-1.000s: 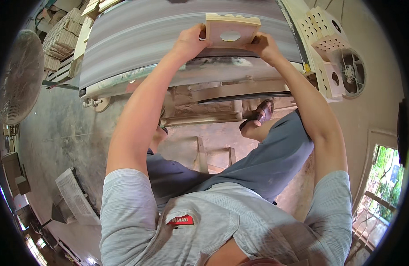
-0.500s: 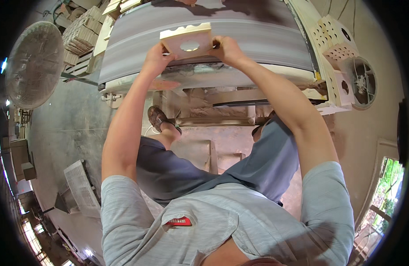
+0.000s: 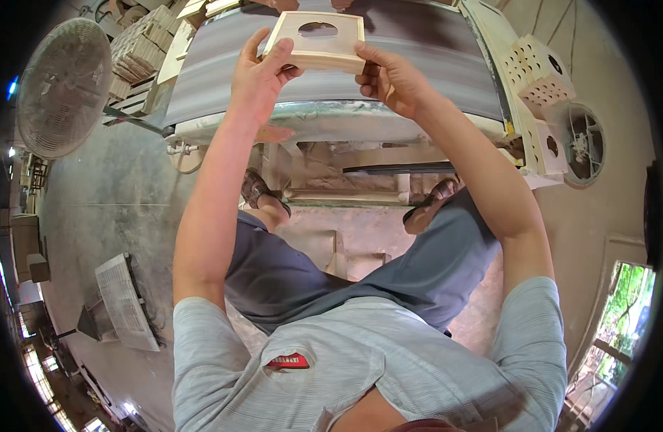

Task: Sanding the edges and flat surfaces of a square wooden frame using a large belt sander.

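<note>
A pale wooden box-like piece (image 3: 318, 49) with a rounded hole in its face is held up over a wide grey belt (image 3: 223, 83). My left hand (image 3: 263, 78) grips its left near corner, thumb on top and fingers curled under. At the right near corner, my right hand (image 3: 394, 78) pinches the edge between thumb and curled fingers. A straight, thick edge of the piece faces me. What lies inside it is hidden.
Across the belt, another person's hand (image 3: 341, 4) shows at the top edge. A round fan (image 3: 64, 88) stands at left, near stacked wooden pieces (image 3: 141, 43). Perforated wooden boxes (image 3: 536, 75) sit at right, by a wall fan (image 3: 583, 144). The machine's front rail (image 3: 324, 119) runs before me.
Both hands have moved farther out and up with the wooden piece. It has been turned: the wavy edge is out of sight and a straight edge faces me.
</note>
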A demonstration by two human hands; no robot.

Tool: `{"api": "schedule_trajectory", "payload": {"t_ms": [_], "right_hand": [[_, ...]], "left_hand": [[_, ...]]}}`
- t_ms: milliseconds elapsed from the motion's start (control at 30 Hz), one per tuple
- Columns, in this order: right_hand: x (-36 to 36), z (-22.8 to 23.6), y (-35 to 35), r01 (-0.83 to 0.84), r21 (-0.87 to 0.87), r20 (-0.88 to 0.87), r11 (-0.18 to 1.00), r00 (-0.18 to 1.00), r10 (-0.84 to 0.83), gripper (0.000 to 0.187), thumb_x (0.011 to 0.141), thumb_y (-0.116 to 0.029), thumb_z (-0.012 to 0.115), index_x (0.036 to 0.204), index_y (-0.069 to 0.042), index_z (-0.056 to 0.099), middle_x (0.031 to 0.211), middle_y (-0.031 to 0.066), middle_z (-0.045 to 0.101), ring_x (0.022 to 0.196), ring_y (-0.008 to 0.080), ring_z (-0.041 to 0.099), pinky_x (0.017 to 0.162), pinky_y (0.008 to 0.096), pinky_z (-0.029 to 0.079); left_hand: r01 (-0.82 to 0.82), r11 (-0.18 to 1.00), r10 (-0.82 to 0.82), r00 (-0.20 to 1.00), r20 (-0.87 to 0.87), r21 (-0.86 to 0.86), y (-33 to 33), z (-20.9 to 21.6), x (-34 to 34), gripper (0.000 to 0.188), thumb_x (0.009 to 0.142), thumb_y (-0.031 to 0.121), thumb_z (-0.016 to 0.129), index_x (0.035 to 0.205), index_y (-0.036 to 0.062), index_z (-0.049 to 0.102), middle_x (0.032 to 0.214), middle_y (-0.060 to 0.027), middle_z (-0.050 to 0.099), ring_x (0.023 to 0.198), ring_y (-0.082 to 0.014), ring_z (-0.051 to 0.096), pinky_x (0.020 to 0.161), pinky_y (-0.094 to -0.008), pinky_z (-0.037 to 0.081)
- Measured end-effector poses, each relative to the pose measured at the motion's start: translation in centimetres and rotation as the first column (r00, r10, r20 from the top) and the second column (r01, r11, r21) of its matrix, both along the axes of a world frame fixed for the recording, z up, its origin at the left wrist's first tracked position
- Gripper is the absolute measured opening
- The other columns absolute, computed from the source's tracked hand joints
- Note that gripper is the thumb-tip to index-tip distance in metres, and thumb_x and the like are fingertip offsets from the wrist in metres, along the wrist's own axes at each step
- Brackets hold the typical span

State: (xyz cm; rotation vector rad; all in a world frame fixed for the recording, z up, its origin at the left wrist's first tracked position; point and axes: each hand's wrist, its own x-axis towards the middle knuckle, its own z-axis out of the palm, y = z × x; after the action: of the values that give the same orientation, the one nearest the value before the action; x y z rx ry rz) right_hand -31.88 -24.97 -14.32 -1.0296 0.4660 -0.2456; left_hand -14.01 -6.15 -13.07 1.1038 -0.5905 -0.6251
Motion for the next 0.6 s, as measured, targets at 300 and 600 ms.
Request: {"api": "schedule_trajectory", "payload": {"t_ms": [300,600], "right_hand": [[-2.6,1.0,0.5,-0.066,0.104,0.079,0.992,0.995,0.058,0.037,0.1,-0.039,0.08,0.11,-0.006,0.068,0.099,0.0025,0.063,0.09,0.015,0.064,0.076,0.0297,0.055],[-3.4,1.4,1.0,-0.07,0.052,0.193,0.996,0.979,0.059,0.028,0.101,-0.025,0.08,0.113,-0.005,0.066,0.1,0.0045,0.068,0.088,0.0137,0.067,0.076,0.0294,0.057]], "left_hand": [[0.144,0.985,-0.157,0.977,-0.143,-0.095,0.5,-0.7,0.1,0.058,0.105,0.019,0.073,0.152,0.0009,0.045,0.126,-0.0183,0.067,0.109,-0.0279,0.069,0.094,-0.046,0.061],[0.195,0.978,-0.209,0.933,-0.293,-0.079,0.1,-2.3,-0.3,0.049,0.109,0.019,0.06,0.152,0.0015,0.048,0.136,-0.0156,0.064,0.118,-0.0282,0.067,0.097,-0.0448,0.06]]}}
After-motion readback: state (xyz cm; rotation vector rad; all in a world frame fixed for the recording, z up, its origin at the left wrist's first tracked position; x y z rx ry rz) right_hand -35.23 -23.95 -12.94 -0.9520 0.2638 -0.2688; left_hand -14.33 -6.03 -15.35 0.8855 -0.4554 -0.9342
